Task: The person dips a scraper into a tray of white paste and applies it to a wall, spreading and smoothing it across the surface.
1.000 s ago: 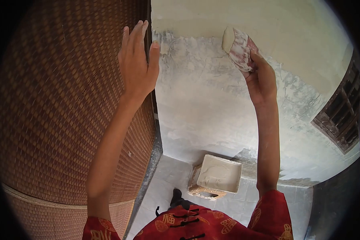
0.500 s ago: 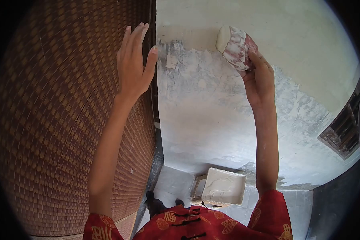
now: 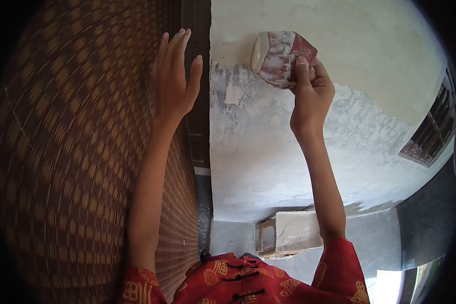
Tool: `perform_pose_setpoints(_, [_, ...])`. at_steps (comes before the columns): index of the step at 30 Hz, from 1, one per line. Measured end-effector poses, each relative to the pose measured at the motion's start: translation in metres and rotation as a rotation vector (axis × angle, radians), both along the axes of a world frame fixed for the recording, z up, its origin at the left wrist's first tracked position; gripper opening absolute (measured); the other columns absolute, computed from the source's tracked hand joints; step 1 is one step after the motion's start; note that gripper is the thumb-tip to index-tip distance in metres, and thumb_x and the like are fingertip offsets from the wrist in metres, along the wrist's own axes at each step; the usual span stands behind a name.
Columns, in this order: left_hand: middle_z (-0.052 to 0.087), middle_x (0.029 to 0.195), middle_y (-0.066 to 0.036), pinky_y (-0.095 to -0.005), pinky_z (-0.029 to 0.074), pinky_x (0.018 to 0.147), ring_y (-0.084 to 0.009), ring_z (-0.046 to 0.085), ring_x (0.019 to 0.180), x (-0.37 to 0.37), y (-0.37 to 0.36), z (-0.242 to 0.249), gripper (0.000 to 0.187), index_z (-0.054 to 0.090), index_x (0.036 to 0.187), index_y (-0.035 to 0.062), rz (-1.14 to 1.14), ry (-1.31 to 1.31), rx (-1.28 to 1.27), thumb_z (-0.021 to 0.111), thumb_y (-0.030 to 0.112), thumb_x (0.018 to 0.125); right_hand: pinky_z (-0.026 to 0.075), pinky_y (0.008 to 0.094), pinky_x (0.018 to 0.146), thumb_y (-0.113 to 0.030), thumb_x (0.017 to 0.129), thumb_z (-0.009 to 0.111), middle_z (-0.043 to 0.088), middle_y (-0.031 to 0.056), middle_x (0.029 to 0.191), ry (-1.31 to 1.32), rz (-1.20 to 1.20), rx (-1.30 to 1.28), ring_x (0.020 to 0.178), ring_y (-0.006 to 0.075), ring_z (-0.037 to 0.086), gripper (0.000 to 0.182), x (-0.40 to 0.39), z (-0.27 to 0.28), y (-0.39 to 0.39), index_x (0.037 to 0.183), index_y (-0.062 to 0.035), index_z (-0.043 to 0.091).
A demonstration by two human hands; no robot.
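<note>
Against the brown woven panel (image 3: 96, 152), my left hand (image 3: 175, 78) is raised with its fingers stretched out and nothing in it. My right hand (image 3: 311, 96) grips a red scraper (image 3: 301, 48) by its right side, thumb on top. White paste smears the scraper's face, and a thick cream band of it lies along the left edge. Behind the scraper is the wall (image 3: 268, 147), cream above and patchy white and grey below. Whether the scraper's edge touches the wall I cannot tell.
Below, near the wall's foot, a tray of white paste (image 3: 296, 230) stands on a support over the grey tiled floor (image 3: 233, 235). A dark slatted opening (image 3: 430, 126) is in the wall at the right. A dark door (image 3: 197, 86) stands between panel and wall.
My right hand has moved left with the scraper, which has turned so more of its red face shows. The view has shifted, and the feet below have mostly gone from sight.
</note>
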State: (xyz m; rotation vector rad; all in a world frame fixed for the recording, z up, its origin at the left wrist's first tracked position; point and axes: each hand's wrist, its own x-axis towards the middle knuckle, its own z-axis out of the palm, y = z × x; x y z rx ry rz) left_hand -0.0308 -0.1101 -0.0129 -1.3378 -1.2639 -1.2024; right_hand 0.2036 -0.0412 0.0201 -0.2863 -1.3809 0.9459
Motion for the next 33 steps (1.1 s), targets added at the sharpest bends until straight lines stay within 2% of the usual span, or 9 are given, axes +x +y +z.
perform_pose_setpoints(1, [0.044,0.150,-0.011,-0.0546,0.025,0.114,-0.0354,0.029,0.145,-0.005,0.002,0.000,0.051,0.041,0.146,0.0087,-0.015,0.005,0.002,0.045,0.033,0.102,0.046,0.0211,0.071,-0.014,0.100,0.056,0.069,0.0023,0.077,0.068,-0.113,0.098,0.069,0.0051,0.058,0.022,-0.017,-0.002,-0.007,0.110,0.0034,0.065])
perform_pose_setpoints(4, [0.045,0.149,-0.012,-0.0546,0.026,0.113,-0.0365,0.029,0.145,-0.016,0.006,-0.004,0.051,0.041,0.146,0.0082,-0.037,-0.020,-0.002,0.045,0.033,0.102,0.054,0.0288,0.077,-0.003,0.094,0.060,0.073,0.0132,0.089,-0.086,-0.516,0.543,0.086,0.0185,0.072,0.022,-0.044,-0.024,-0.010,0.115,0.0003,0.067])
perform_pose_setpoints(5, [0.047,0.146,-0.012,-0.0542,0.029,0.112,-0.0377,0.033,0.143,-0.018,0.006,-0.004,0.049,0.044,0.144,0.0072,-0.028,-0.026,0.002,0.047,0.032,0.101,0.057,0.0339,0.083,0.005,0.089,0.061,0.072,0.0168,0.098,-0.116,-0.520,0.708,0.097,0.0270,0.072,0.025,-0.049,-0.028,-0.012,0.112,-0.0011,0.068])
perform_pose_setpoints(6, [0.050,0.143,-0.012,-0.0539,0.031,0.110,-0.0388,0.036,0.140,-0.019,0.006,-0.006,0.048,0.046,0.141,0.0063,-0.017,-0.033,0.005,0.049,0.031,0.100,0.056,0.0393,0.088,0.011,0.086,0.060,0.071,0.0162,0.107,-0.104,-0.508,0.860,0.105,0.0279,0.069,0.032,-0.057,-0.035,-0.005,0.113,-0.0031,0.068])
perform_pose_setpoints(9, [0.051,0.143,-0.012,-0.0532,0.032,0.110,-0.0388,0.037,0.140,-0.027,0.010,-0.010,0.047,0.047,0.141,0.0062,-0.047,-0.029,0.025,0.051,0.028,0.099,0.054,0.0428,0.096,0.005,0.083,0.067,0.070,0.0117,0.115,-0.261,-0.577,1.086,0.114,0.0269,0.065,0.034,-0.070,-0.058,0.016,0.114,-0.0074,0.070])
perform_pose_setpoints(11, [0.051,0.143,-0.013,-0.0531,0.032,0.109,-0.0388,0.038,0.140,-0.033,0.013,-0.012,0.047,0.047,0.141,0.0062,-0.037,-0.016,0.019,0.051,0.027,0.099,0.049,0.0434,0.102,-0.006,0.082,0.072,0.069,0.0047,0.118,-0.350,-0.599,1.226,0.116,0.0226,0.064,0.033,-0.077,-0.072,0.024,0.115,-0.0122,0.070])
perform_pose_setpoints(14, [0.051,0.143,-0.013,-0.0527,0.033,0.109,-0.0387,0.038,0.140,-0.041,0.013,-0.016,0.047,0.047,0.141,0.0062,-0.020,-0.001,-0.004,0.052,0.026,0.099,0.046,0.0420,0.106,-0.015,0.081,0.075,0.069,0.0000,0.119,-0.372,-0.671,1.296,0.117,0.0193,0.063,0.034,-0.085,-0.081,0.038,0.114,-0.0156,0.071])
perform_pose_setpoints(23, [0.050,0.143,-0.013,-0.0524,0.033,0.109,-0.0384,0.037,0.140,-0.052,0.014,-0.021,0.047,0.046,0.141,0.0061,0.013,-0.014,-0.049,0.051,0.026,0.100,0.039,0.0398,0.111,-0.011,0.087,0.068,0.067,-0.0025,0.123,-0.425,-0.681,1.305,0.124,0.0146,0.058,0.028,-0.104,-0.100,0.073,0.114,-0.0167,0.072])
perform_pose_setpoints(33, [0.052,0.141,-0.013,-0.0531,0.033,0.109,-0.0395,0.039,0.138,-0.053,0.027,-0.027,0.045,0.047,0.140,0.0063,-0.016,-0.030,-0.048,0.050,0.025,0.100,0.036,0.0425,0.109,-0.006,0.089,0.057,0.067,0.0016,0.127,-0.602,-0.510,1.181,0.127,0.0177,0.056,0.035,-0.093,-0.128,0.072,0.120,-0.0135,0.071])
